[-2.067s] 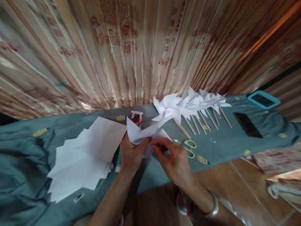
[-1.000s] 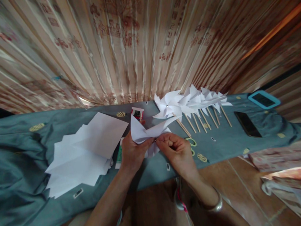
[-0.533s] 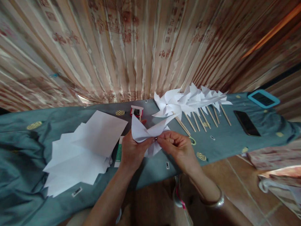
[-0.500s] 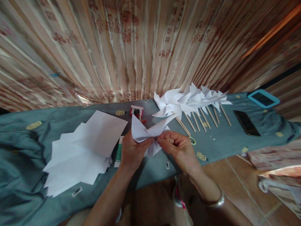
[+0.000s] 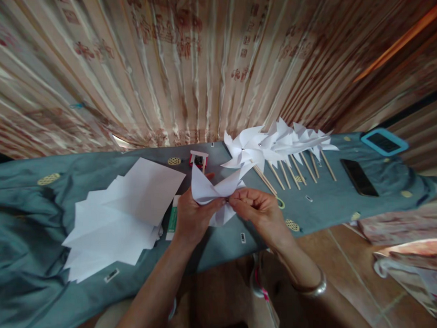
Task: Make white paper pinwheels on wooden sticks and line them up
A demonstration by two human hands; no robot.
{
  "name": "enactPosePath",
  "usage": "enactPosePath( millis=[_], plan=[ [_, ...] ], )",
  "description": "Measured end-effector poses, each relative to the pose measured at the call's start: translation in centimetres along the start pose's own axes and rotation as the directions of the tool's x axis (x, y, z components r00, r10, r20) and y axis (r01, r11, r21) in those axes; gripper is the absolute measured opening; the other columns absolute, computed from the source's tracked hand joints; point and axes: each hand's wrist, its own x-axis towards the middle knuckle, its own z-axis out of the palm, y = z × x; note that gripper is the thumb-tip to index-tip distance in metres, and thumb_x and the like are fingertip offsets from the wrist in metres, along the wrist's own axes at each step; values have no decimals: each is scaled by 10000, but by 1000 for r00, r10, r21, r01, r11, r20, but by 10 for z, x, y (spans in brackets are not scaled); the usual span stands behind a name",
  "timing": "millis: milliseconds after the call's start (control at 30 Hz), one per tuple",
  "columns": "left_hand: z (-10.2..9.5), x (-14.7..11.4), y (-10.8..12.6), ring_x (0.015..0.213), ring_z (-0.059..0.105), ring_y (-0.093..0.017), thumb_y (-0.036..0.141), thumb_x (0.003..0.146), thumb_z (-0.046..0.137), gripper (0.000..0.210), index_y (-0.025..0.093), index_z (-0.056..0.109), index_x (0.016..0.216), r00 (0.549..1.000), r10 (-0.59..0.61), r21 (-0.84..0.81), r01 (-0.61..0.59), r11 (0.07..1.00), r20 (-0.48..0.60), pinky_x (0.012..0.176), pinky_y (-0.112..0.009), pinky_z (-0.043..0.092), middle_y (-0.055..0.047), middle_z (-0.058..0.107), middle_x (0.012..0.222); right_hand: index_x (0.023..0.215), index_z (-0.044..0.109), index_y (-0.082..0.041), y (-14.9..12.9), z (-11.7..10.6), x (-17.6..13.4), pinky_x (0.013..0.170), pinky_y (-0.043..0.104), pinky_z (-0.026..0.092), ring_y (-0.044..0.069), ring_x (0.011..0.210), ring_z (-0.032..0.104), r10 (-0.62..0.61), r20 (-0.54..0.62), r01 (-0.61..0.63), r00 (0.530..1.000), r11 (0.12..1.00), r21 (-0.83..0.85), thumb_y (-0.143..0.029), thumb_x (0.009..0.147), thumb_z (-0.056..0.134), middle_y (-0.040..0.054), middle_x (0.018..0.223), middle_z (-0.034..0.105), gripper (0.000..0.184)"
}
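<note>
A white paper pinwheel (image 5: 219, 188) with folded-up blades is held above the table in my left hand (image 5: 191, 213). My left thumb lies over its centre, and the fingers are wrapped behind the paper. A short end of a wooden stick (image 5: 204, 167) shows above the left fingers. My right hand (image 5: 258, 209) is closed in a pinch at the pinwheel's centre. Between the right fingertips and the left thumb is a tiny dark piece (image 5: 226, 199), like a pin head, mostly hidden. Beyond the right hand lie several pinwheels (image 5: 252, 146) on sticks, overlapping in a row.
Fanned white paper sheets (image 5: 123, 220) lie left. A green-and-white box (image 5: 172, 220) is partly behind my left hand. A small red box (image 5: 198, 159) stands behind. A pale green loop (image 5: 280, 203), a dark phone (image 5: 359, 177) and a blue-framed device (image 5: 384, 142) lie right on the cloth-covered table (image 5: 214, 257).
Both hands keep nearly the same grip on the pinwheel. My right fingers have shifted very slightly at its centre, and the whole view has tilted a little.
</note>
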Motion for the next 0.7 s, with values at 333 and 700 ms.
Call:
enactPosePath(
  millis=[333,700],
  plan=[
    [-1,-1,1,745,684,-211,308,532,849,672,99,668,1144,1000,-21,-12,21,1000,5,684,-297,541,-52,756,848,694,607,-170,5,-5,-4,442,228,214,74,464,284,-120,6,118,993,972,-201,-371,792,660,-67,506,387,230],
    [-1,-2,-5,776,690,-211,293,568,834,563,107,693,1080,1000,1,-31,0,1000,23,719,-307,549,-62,755,900,733,626,-178,6,-8,-7,466,232,279,87,484,338,-217,24,212,976,914,-345,-322,851,603,-61,525,401,188]
  ],
)
